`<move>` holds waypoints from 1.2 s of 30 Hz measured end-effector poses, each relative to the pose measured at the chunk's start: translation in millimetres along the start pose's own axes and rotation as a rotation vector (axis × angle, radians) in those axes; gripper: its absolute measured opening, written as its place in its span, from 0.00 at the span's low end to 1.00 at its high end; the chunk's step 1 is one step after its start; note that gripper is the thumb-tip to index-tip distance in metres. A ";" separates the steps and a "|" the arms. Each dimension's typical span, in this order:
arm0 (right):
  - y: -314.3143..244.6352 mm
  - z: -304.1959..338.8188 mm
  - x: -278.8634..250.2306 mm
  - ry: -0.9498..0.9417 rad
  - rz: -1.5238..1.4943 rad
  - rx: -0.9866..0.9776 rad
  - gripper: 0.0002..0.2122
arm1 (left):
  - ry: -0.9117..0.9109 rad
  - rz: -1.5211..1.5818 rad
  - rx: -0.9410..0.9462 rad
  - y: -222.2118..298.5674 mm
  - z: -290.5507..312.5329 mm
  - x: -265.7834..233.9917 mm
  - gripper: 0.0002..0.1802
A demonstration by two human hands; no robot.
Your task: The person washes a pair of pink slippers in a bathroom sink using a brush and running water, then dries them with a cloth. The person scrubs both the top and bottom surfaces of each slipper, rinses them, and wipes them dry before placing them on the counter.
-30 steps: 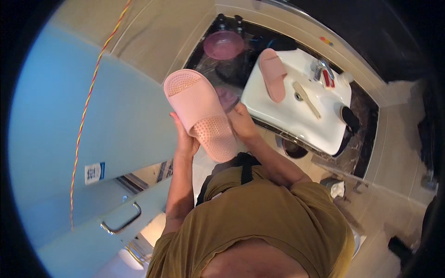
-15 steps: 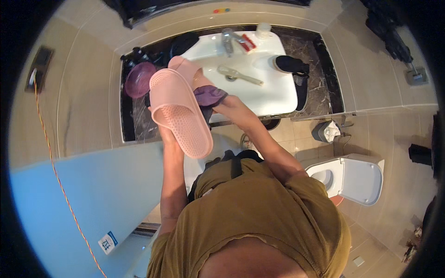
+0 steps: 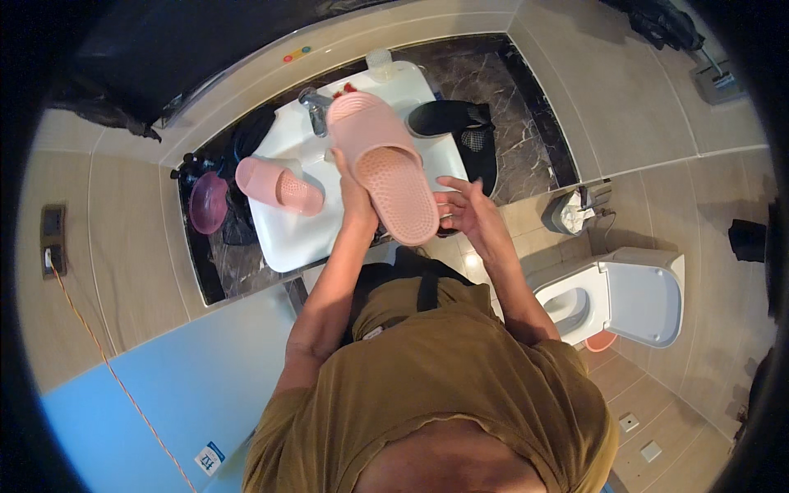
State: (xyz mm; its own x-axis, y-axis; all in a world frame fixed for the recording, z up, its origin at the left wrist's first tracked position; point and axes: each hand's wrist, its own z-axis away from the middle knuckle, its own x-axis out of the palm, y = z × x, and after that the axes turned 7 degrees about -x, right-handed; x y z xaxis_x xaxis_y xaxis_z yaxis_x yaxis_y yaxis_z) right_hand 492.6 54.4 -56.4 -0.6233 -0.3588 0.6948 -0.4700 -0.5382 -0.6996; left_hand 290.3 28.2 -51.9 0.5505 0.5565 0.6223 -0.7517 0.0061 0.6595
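A pink slide slipper [image 3: 374, 135] is held up over the sink, toe pointing away from me and its bumpy footbed facing up. My left hand [image 3: 358, 204] grips it along its left side, with part of the fingers hidden beneath. Beside the heel, my right hand [image 3: 478, 220] has its fingers spread; I cannot tell whether the fingertips touch the slipper. The matching pink slipper [image 3: 275, 186] lies in the left part of the white sink [image 3: 283, 251].
A chrome faucet [image 3: 314, 111] stands at the sink's back. Left of the sink is a pink bowl [image 3: 209, 202]; a black shoe-like item [image 3: 440, 119] rests at its right. To my right are a waste bin [image 3: 567, 214] and a toilet with raised lid [image 3: 645, 304].
My left hand has brought one slipper rightward over the sink. The other slipper now lies in the sink. My right hand has opened, and the purple cloth it held is out of sight.
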 end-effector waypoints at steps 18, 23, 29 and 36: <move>13.9 -5.8 -227.9 0.804 0.683 -0.405 0.12 | -0.139 -0.470 -0.224 -56.1 -41.8 5.4 0.21; 33.5 -29.0 -303.5 0.877 0.854 -0.453 0.13 | -0.120 -0.441 -0.220 -50.9 -38.1 -7.3 0.25; 24.1 -50.6 -264.2 1.033 1.861 -0.452 0.21 | -0.112 -0.418 -0.180 -46.3 -39.2 -28.6 0.27; 30.4 -56.1 -37.6 0.196 1.076 -0.524 0.26 | -0.108 -0.192 -0.196 -34.4 -31.7 -41.3 0.24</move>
State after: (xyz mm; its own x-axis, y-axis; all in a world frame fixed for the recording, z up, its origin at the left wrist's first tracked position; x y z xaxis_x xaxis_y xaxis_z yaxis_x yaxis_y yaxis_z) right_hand 466.7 94.3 -113.2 -0.9134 -0.2868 -0.2887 0.1789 0.3543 -0.9179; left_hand 281.9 31.3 -113.6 0.7172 0.4379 0.5421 -0.6799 0.2690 0.6822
